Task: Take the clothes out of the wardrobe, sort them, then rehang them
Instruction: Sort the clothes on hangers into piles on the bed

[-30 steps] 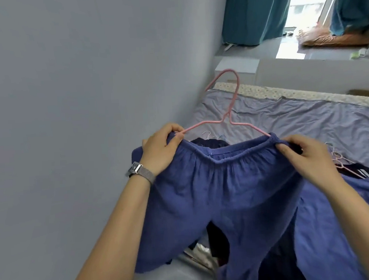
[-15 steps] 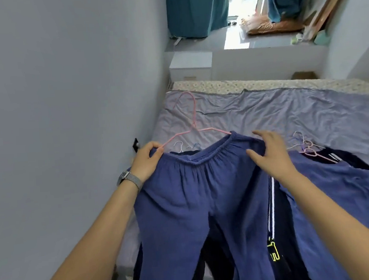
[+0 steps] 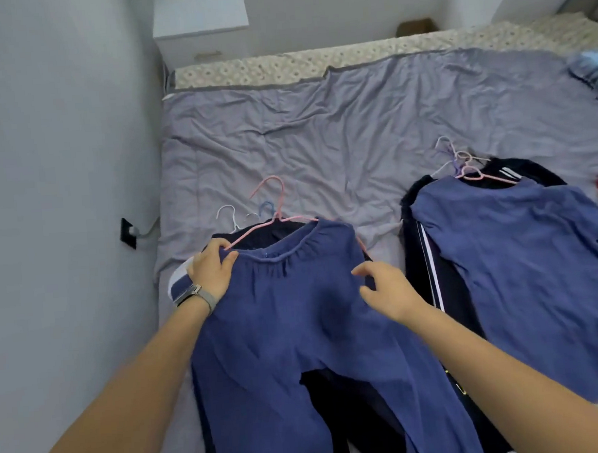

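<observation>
Two piles on bed (image 3: 319, 136); left hand (image 3: 211, 267) grips blue trousers (image 3: 291, 333) waistband with pink hanger (image 3: 271, 210); right hand (image 3: 387, 291) loose, fingers relaxed.

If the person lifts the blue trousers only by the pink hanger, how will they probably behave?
The blue trousers look thin and gathered at the waist, so they would probably hang limp and fold. They seem light. Only the left hand grips the waistband at the pink hanger, so the smooth wire may let the other side slip off.

Dark clothes (image 3: 360, 409) lie mostly hidden, perhaps trousers.
</observation>
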`<action>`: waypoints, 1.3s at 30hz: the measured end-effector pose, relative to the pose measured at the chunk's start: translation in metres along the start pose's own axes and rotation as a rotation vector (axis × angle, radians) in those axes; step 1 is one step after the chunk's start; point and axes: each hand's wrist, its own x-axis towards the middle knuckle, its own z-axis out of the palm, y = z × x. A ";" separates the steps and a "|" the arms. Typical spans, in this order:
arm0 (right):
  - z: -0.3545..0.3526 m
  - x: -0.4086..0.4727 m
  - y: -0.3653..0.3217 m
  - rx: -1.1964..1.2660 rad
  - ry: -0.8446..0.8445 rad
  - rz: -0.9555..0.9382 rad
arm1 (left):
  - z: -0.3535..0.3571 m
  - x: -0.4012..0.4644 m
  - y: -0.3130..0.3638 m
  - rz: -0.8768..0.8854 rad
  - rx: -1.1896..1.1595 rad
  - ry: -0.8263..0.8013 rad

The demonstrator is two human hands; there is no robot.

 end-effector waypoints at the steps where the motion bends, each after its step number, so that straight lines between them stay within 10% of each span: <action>1: 0.006 0.004 0.007 0.001 -0.013 0.013 | 0.011 0.010 -0.005 0.020 0.079 -0.005; 5: 0.014 0.006 0.036 0.014 -0.045 0.063 | 0.042 0.032 -0.012 -0.009 0.336 -0.093; 14: -0.040 -0.021 0.100 0.009 -0.018 0.129 | 0.112 -0.037 0.114 0.283 -0.006 -0.283; 28: -0.269 -0.110 0.290 -0.068 0.021 0.041 | 0.207 -0.190 0.391 0.173 -0.051 -0.336; 39: -0.317 -0.133 0.378 -0.113 -0.033 0.106 | 0.227 -0.216 0.452 0.125 0.004 -0.437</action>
